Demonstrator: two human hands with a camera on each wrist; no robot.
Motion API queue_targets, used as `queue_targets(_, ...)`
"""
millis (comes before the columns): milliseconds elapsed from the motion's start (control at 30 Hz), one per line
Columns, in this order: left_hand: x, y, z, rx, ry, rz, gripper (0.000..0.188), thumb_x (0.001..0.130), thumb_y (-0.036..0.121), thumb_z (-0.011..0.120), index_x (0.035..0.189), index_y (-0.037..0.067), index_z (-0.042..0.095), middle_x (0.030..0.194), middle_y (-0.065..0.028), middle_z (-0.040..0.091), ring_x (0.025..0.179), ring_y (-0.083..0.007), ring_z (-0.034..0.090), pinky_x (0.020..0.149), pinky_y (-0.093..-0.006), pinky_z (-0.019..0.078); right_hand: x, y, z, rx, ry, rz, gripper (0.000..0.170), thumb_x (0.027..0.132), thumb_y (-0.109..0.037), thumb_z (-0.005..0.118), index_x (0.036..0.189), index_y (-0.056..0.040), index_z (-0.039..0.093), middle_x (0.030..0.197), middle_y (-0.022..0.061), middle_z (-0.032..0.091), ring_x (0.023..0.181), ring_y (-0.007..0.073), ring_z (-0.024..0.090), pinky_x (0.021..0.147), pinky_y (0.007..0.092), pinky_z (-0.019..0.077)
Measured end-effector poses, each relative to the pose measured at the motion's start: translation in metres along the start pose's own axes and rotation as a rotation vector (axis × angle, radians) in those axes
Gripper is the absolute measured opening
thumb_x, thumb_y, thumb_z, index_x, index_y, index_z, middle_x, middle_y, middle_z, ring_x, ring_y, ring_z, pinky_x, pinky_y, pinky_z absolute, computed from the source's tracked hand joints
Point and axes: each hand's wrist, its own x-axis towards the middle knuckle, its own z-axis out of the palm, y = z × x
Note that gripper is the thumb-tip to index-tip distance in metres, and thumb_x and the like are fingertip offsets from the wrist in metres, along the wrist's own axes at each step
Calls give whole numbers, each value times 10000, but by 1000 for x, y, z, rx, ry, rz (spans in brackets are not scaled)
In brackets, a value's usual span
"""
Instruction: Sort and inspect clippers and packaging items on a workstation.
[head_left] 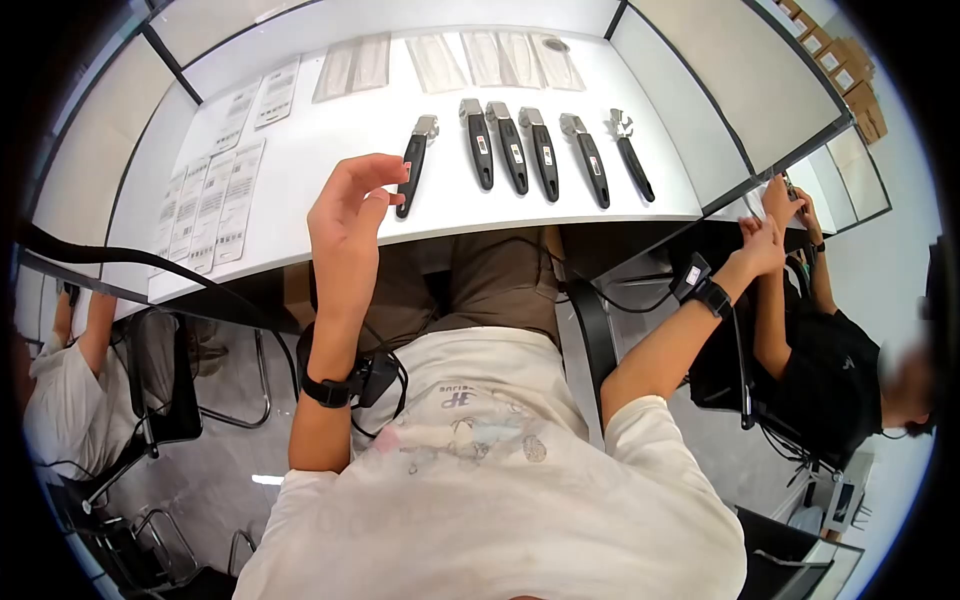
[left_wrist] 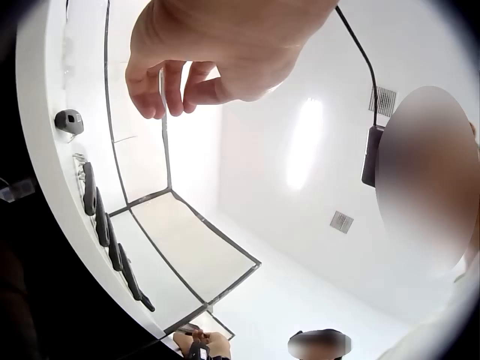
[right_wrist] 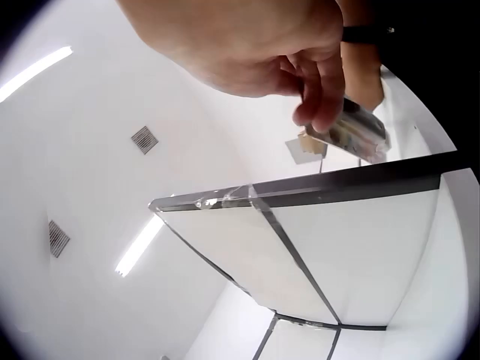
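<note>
My left hand [head_left: 345,225] is raised at the table's front edge, fingers bent and apart from the thumb, with nothing between them in the left wrist view. Just beyond its fingertips lies a black-handled tool [head_left: 416,160] with a metal head. More such tools [head_left: 512,150] lie in a row to its right, several with small labels on the handles. Out past the right partition, my right hand [head_left: 762,246] is held beside another person's hands [head_left: 782,203]. Its fingers pinch a shiny, clear flat piece of plastic [right_wrist: 352,133] in the right wrist view.
Clear plastic bags [head_left: 354,68] lie along the table's back. Printed cards [head_left: 238,200] are laid out at the left. Black-framed partitions [head_left: 700,110] enclose the white table [head_left: 330,130]. A black cable [head_left: 150,256] crosses the left corner. People sit at either side.
</note>
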Motion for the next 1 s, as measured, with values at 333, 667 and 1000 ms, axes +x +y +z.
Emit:
queue_targets(333,3,-5,-8,174,76,25,218,927,-33,492,1073,-31,654,1033,-108,687,1011,-187,651,886,-337,534,-46,-81,37,-736,-6,-610,325,958,-220,609,1149,30,693,866,155,715,752,246,683,693,339,539)
queue_targets(667,196,-69,-42,1120,-39,66,390,890,332,657,1062,-15,694,1049,-238,718,1038,-377,681,907,-435,536,-128,-57,111,-947,-900,-260,637,751,-412,851,1199,3,669,907,171,690,778,263,678,726,368,545)
queue_targets(1000,302,-158,-50,1394,-124,-18,561,831,441,724,1087,-56,675,1064,-268,700,1056,-402,672,903,-460,545,-139,-60,120,-952,-923,-189,369,736,-175,787,1015,58,725,882,226,716,812,345,708,774,409,556)
